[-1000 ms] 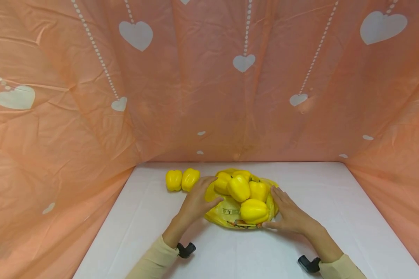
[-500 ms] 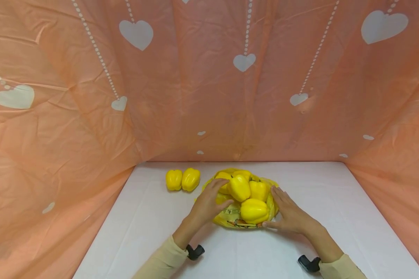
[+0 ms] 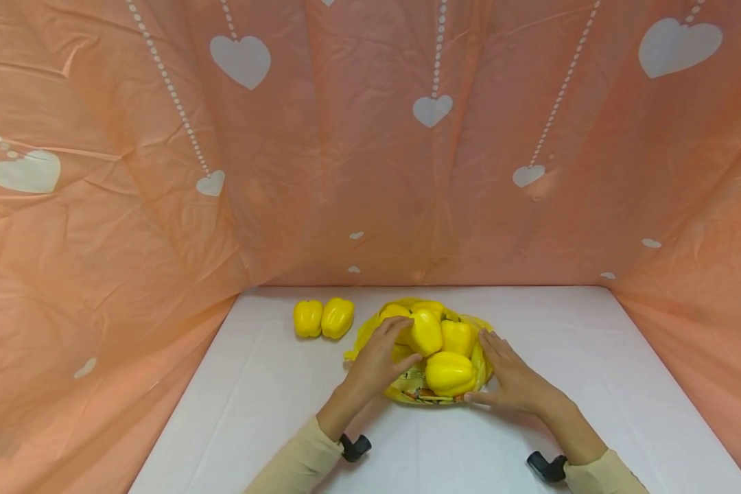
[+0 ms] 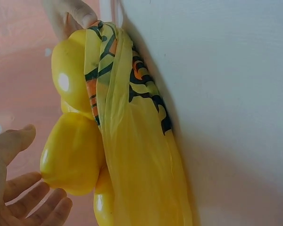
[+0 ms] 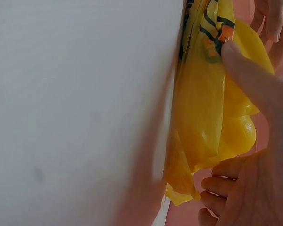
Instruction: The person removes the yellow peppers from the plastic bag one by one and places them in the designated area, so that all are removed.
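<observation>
A yellow plastic bag (image 4: pixel 141 155) lies on its side with several yellow bell peppers in and on it. One bell pepper (image 3: pixel 449 374) lies sideways at the front. My left hand (image 3: pixel 373 363) is over the bag's left part, thumb spread away from the fingers. Its fingertips are at an upright bell pepper (image 4: pixel 73 153); whether they touch it, I cannot tell. On the right side my right hand (image 3: pixel 515 381) rests against the bag, its thumb on the printed rim and its fingers along the bag's side. Some peppers are partly hidden behind my left hand.
Two more bell peppers, a left one (image 3: pixel 307 319) and a right one (image 3: pixel 337 318), stand side by side left of the bag. A white table (image 3: pixel 432 453) lies beneath, with a peach curtain (image 3: pixel 370 171) with white hearts behind and at both sides.
My left hand has moved rightward across the bag's left part toward the upright bell pepper, uncovering the two peppers at the left. My right hand has stayed at the bag's right side.
</observation>
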Demonstrator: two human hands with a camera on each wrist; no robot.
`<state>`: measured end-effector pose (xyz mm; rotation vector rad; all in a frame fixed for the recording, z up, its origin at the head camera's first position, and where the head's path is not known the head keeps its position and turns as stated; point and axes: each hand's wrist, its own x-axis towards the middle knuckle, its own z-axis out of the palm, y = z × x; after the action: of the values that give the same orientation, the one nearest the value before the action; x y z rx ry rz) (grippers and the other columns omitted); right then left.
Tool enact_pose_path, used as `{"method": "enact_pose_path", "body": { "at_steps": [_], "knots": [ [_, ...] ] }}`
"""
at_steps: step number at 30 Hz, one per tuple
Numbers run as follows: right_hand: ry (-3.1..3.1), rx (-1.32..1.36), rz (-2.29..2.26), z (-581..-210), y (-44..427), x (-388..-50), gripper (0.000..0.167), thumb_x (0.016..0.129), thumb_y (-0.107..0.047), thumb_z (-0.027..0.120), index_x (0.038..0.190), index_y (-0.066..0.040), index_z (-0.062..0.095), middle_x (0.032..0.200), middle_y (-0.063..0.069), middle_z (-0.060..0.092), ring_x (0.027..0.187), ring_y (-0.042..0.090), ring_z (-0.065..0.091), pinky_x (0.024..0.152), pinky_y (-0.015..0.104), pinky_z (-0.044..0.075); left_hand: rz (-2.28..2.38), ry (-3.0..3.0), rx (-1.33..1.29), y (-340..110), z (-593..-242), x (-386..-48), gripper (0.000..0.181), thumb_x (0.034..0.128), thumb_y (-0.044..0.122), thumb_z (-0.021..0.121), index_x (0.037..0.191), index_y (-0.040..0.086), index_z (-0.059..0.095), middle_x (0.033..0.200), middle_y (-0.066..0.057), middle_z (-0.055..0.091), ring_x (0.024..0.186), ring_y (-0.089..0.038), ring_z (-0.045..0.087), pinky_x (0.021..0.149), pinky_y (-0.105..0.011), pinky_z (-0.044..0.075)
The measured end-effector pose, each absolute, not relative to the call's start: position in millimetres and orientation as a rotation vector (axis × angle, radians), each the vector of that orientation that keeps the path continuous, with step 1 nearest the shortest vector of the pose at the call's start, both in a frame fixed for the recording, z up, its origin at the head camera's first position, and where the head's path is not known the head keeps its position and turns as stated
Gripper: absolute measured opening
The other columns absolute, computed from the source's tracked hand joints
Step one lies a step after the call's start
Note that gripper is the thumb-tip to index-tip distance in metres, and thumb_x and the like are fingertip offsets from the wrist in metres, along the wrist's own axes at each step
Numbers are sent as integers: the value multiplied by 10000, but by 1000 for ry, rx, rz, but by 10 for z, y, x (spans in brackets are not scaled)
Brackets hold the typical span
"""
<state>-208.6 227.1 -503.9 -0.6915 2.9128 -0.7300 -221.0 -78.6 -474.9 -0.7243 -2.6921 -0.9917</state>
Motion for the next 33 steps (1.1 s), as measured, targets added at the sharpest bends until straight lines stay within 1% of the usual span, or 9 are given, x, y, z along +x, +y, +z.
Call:
{"method": "enact_pose_path", "body": {
  "at_steps": [9, 17, 21, 27, 33],
  "knots": [
    [2902, -682, -745, -5027, 2273, -2080, 1277, 838, -656, 827, 1640, 129, 219, 1729, 322, 181, 1591, 530, 180, 1270, 673, 187, -913, -2707, -647, -717, -4783, -2255, 775, 955, 334, 843, 1583, 67, 475, 1559, -121, 508, 1413, -289, 548, 1167, -425, 490],
    [2898, -672, -745, -5027, 2271, -2083, 1282, 837, -661, 828, 1646, 121, 213, 1732, 318, 175, 1592, 530, 175, 1273, 667, 184, -939, -2726, -531, -618, -4742, -2289, 840, 928, 373, 860, 1585, 42, 455, 1571, -134, 489, 1412, -311, 550, 1140, -443, 515],
    [2898, -671, -738, -5031, 2268, -2088, 1283, 840, -673, 818, 1645, 123, 214, 1730, 321, 180, 1591, 534, 178, 1273, 667, 188, -943, -2733, -483, -583, -4720, -2303, 840, 920, 370, 868, 1580, 49, 458, 1560, -128, 495, 1386, -306, 570, 1111, -441, 539],
    [2898, -675, -727, -5050, 2271, -2096, 1278, 844, -672, 816, 1642, 127, 217, 1730, 321, 182, 1588, 538, 181, 1271, 669, 195, -941, -2721, -440, -549, -4730, -2320, 785, 912, 334, 881, 1541, 57, 503, 1498, -122, 540, 1323, -291, 607, 1036, -434, 587],
    [2897, -679, -724, -5055, 2271, -2100, 1272, 849, -677, 807, 1646, 119, 216, 1733, 314, 179, 1589, 538, 179, 1272, 667, 198, -893, -2745, -449, -524, -4766, -2322, 739, 939, 288, 860, 1550, 78, 502, 1497, -113, 539, 1320, -272, 603, 1073, -419, 567]
  ]
}}
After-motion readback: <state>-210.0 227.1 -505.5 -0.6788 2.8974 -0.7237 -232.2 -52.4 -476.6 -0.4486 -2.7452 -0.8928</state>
